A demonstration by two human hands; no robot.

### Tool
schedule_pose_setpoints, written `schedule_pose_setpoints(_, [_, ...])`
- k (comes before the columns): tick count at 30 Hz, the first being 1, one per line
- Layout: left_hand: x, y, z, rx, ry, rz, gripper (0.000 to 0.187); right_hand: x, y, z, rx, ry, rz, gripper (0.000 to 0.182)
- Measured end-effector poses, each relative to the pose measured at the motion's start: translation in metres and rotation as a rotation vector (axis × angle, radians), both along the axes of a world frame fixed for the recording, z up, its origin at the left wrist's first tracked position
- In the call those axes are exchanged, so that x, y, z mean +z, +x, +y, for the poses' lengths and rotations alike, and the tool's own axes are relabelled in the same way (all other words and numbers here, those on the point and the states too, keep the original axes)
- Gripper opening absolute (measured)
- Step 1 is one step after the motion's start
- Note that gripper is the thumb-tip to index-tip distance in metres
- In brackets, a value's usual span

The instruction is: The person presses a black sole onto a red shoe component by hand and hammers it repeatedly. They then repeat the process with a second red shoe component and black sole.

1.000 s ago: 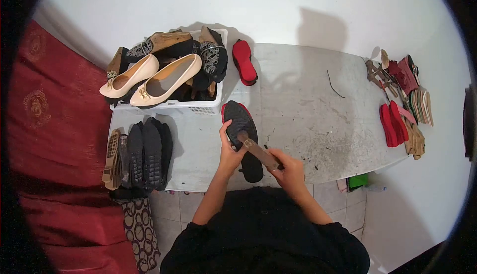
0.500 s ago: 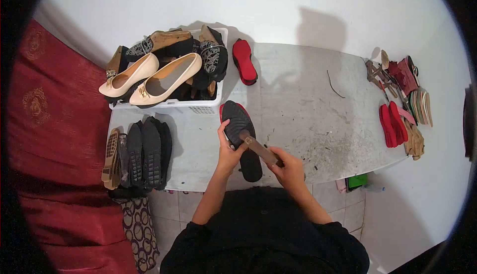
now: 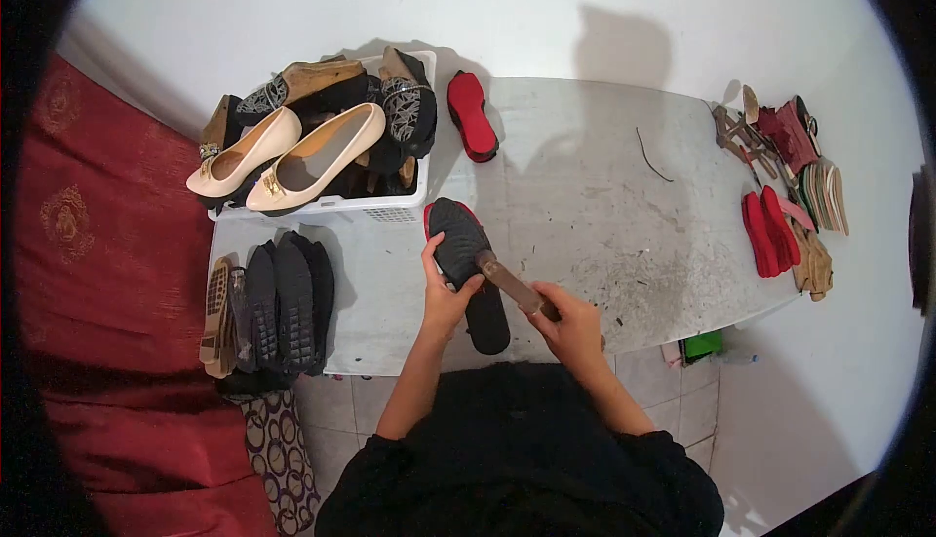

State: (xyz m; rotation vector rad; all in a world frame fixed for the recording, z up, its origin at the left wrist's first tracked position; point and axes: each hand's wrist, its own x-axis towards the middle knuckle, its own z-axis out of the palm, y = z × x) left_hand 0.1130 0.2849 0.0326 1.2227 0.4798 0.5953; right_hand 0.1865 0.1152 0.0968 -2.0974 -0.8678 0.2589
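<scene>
A black shoe sole (image 3: 488,320) with a ridged front and a red edge lies upside down close to the table's near side. My left hand (image 3: 448,301) is closed around its left side, thumb reaching across the underside and fingers along the edge. My right hand (image 3: 570,325) grips a brown hammer (image 3: 517,287) that slants up to the left. The hammer's end overlaps the middle of the sole in this view, just beside my left thumb.
Cream pumps (image 3: 317,159) and dark shoes fill a white basket (image 3: 390,210). Several black soles (image 3: 293,303) stand at the left. A red-topped sole (image 3: 472,116) lies behind. Red soles (image 3: 770,233) and tools sit at the right; scraps dot the table (image 3: 575,206).
The hammer and my right hand have shifted slightly right relative to the sole. My left hand keeps its hold. The whole view has moved a little.
</scene>
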Motion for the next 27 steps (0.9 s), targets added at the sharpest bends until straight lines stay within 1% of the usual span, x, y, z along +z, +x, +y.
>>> schedule_pose_setpoints(4, [0.008,-0.005,-0.002,0.024,-0.074,0.058,0.080,0.000,-0.005,-0.010,0.001,0.019,0.028,0.033])
schedule_pose_setpoints(6, [0.012,-0.006,0.000,0.071,-0.148,0.055,0.081,0.004,-0.011,-0.015,-0.040,0.146,0.096,0.027])
schedule_pose_setpoints(7, [0.011,-0.006,0.001,0.074,-0.149,0.053,0.081,0.002,-0.012,-0.018,-0.037,0.146,0.094,0.027])
schedule_pose_setpoints(9, [0.006,-0.005,0.002,0.062,-0.169,-0.015,0.081,-0.004,-0.014,-0.025,0.027,0.029,-0.012,0.034])
schedule_pose_setpoints(10, [0.005,-0.004,0.001,0.061,-0.172,-0.014,0.081,-0.004,-0.015,-0.026,0.025,0.026,-0.011,0.034])
schedule_pose_setpoints(12, [0.003,0.000,-0.001,0.071,-0.077,0.050,0.082,-0.003,-0.017,-0.026,0.033,-0.029,-0.032,0.033])
schedule_pose_setpoints(13, [0.004,0.001,-0.001,0.071,-0.076,0.049,0.082,-0.004,-0.018,-0.027,0.033,-0.029,-0.033,0.033])
schedule_pose_setpoints(15, [0.004,0.002,-0.002,0.090,-0.202,-0.013,0.083,-0.005,-0.019,-0.029,0.024,0.085,-0.027,0.032])
schedule_pose_setpoints(18, [0.011,0.004,-0.002,0.094,-0.246,-0.011,0.082,-0.003,-0.020,-0.035,0.060,0.010,-0.029,0.031])
schedule_pose_setpoints(19, [0.009,0.005,-0.002,0.090,-0.245,-0.014,0.082,-0.002,-0.019,-0.035,0.057,0.011,-0.033,0.031])
schedule_pose_setpoints(21, [0.008,0.008,-0.001,0.101,-0.128,-0.008,0.082,0.002,-0.019,-0.034,0.072,-0.005,-0.068,0.031])
schedule_pose_setpoints(25, [0.012,0.006,-0.004,0.075,-0.204,0.004,0.082,0.007,-0.022,-0.035,0.090,0.008,-0.102,0.031])
schedule_pose_setpoints(27, [0.010,0.009,-0.004,0.097,-0.071,0.020,0.082,0.007,-0.022,-0.034,0.086,-0.037,-0.080,0.030])
